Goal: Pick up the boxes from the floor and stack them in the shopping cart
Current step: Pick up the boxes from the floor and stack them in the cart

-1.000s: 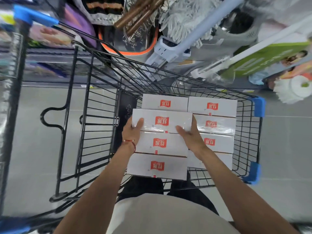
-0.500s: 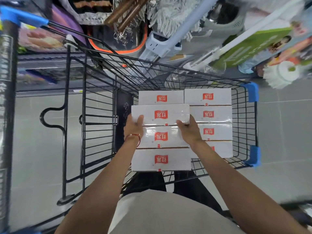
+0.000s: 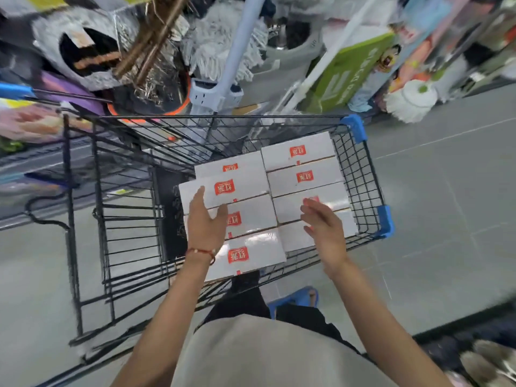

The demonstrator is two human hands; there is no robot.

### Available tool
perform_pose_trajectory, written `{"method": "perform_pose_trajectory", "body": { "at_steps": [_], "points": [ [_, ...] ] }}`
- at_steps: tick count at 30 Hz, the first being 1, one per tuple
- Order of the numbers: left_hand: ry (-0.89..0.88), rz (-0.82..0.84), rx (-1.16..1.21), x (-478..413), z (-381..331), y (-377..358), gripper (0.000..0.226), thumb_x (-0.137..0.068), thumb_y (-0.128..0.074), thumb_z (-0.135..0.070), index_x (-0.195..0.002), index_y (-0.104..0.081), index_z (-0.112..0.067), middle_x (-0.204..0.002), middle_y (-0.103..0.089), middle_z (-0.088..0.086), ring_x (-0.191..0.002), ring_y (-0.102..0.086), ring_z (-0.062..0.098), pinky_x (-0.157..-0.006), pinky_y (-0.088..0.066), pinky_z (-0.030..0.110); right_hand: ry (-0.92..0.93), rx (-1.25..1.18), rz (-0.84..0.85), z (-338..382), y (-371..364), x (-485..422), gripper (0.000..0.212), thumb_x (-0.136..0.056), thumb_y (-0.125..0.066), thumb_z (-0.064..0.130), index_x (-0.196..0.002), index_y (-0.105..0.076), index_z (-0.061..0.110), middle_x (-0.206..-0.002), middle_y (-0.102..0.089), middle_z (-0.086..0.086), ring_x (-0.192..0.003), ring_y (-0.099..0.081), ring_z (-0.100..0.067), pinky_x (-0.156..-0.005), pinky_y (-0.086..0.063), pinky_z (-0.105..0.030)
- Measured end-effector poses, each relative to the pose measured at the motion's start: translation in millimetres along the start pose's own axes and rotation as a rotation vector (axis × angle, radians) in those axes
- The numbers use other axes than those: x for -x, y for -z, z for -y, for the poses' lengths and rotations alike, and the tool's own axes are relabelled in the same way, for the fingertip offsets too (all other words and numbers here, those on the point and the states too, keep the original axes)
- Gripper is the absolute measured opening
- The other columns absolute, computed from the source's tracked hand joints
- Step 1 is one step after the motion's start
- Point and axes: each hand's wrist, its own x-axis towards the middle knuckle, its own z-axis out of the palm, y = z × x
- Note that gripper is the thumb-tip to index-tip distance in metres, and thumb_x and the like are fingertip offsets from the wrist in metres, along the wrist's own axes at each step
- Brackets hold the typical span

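Several white boxes with red labels lie in two rows inside the black wire shopping cart [image 3: 360, 174]. The box just set down [image 3: 240, 188] rests in the left row, slightly raised over its neighbours. My left hand [image 3: 205, 222] hovers above the left row, fingers straight and relaxed, holding nothing. Over the right row [image 3: 307, 177] my right hand [image 3: 324, 227] is open too, with nothing in it. Both hands are clear of the boxes.
Mops [image 3: 220, 51], brooms, a green carton [image 3: 349, 71] and a white mop head [image 3: 410, 101] crowd the shelves beyond the cart. Grey tiled floor [image 3: 446, 219] lies to the right. A blue slipper [image 3: 296, 300] shows below the cart. More goods sit at bottom right.
Both hands have let go of the box in the left row and pulled back, fingers spread. The view has swung, so the cart now sits further right.
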Motion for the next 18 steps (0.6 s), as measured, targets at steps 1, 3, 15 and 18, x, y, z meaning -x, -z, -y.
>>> {"method": "perform_pose_trajectory", "body": {
  "at_steps": [1,3,15,18],
  "points": [
    [-0.046,0.011,0.011,12,-8,-5,0.06,-0.099,-0.061,-0.02,-0.154,-0.035,-0.014,-0.16,-0.035,0.005,-0.146,-0.034,0.022,-0.118,-0.032,0.035,0.02,-0.045,0.007,1,10,11,0.028,-0.102,-0.064,0.013,-0.13,-0.068,0.012,-0.131,-0.069,-0.003,-0.123,-0.065,-0.023,-0.106,-0.049,-0.037],
    [-0.116,0.036,0.038,34,-24,-16,0.049,-0.099,-0.06,-0.016,-0.147,-0.046,-0.016,-0.154,-0.044,0.004,-0.139,-0.043,0.022,-0.104,-0.041,0.029,0.061,-0.111,0.02,2,32,29,0.024,-0.101,-0.064,0.01,-0.124,-0.071,0.015,-0.128,-0.071,-0.002,-0.117,-0.068,-0.019,-0.107,-0.051,-0.038],
    [-0.455,0.35,0.122,196,-114,-135,0.027,-0.098,-0.058,-0.005,-0.121,-0.064,-0.018,-0.121,-0.066,-0.005,-0.095,-0.059,-0.018,-0.086,-0.044,0.004,0.242,-0.3,-0.125,-12,202,109,0.027,-0.1,-0.059,0.001,-0.123,-0.069,0.011,-0.107,-0.076,0.0,-0.089,-0.069,0.001,-0.083,-0.053,-0.013],
    [-0.513,0.466,0.103,226,-132,-174,0.029,-0.097,-0.058,-0.001,-0.118,-0.065,-0.02,-0.118,-0.068,-0.005,-0.1,-0.062,-0.011,-0.092,-0.046,0.01,0.261,-0.374,-0.222,-16,244,122,0.026,-0.1,-0.061,0.002,-0.124,-0.068,0.008,-0.105,-0.076,0.0,-0.089,-0.069,0.001,-0.089,-0.052,-0.017]
  ]
}}
